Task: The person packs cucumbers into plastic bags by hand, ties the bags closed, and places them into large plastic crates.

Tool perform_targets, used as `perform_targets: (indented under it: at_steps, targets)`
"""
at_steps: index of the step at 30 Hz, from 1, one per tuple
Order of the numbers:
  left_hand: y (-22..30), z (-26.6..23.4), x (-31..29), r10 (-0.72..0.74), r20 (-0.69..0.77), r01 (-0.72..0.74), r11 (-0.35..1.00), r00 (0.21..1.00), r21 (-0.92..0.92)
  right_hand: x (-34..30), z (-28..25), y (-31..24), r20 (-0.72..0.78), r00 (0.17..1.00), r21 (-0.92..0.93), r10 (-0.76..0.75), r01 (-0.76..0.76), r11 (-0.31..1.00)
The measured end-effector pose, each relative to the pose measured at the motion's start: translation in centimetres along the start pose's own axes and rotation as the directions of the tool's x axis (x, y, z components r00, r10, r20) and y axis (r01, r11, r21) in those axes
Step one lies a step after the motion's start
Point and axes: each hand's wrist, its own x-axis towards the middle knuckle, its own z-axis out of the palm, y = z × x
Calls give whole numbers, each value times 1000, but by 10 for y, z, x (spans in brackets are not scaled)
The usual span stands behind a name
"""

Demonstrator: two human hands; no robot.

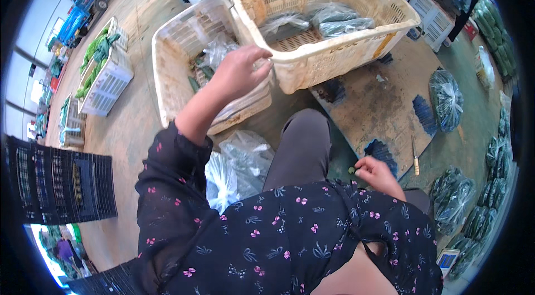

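My left hand (238,69) reaches forward over the near cream plastic crate (167,55), fingers bent down by the clear plastic bags (218,49) inside it; nothing clearly sits in its grasp. My right hand (377,173) is low beside my knee, its fingers pinched on a small green piece (351,170). A second cream crate (329,52) stands tilted ahead and holds bagged green vegetables (337,20). More clear bags (239,164) lie by my left leg.
A brown board (384,100) lies on the floor with a knife (416,158) at its edge. Bagged cucumbers (446,100) and loose ones (490,22) lie right. White crates of greens (103,80) and black crates (58,186) stand left.
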Motion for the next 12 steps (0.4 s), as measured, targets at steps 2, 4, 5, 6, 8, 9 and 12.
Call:
perform_targets:
  at_steps: [2,4,5,6,8,9,12]
  targets:
    - [-12,6,56,-21,104,20,1000,994,6,5,5,27,16,1000,-79,18,-16,997]
    - [-38,18,99,-180,174,178,984,968,27,11,6,41,54,998,-152,41,-32,988]
    - [-59,25,123,-182,208,169,983,961,77,13,7,44,86,995,-169,55,-40,985]
    - [-75,33,145,-244,265,217,968,933,128,17,7,51,126,990,-182,64,-41,982]
    - [-107,58,191,-255,296,182,951,921,251,20,14,72,160,975,-92,155,-142,986]
    - [-112,69,210,-263,380,101,912,887,397,21,10,47,145,974,-192,172,-143,971]
    - [-166,112,254,-263,496,-81,818,827,569,31,15,69,146,938,-330,313,-252,910]
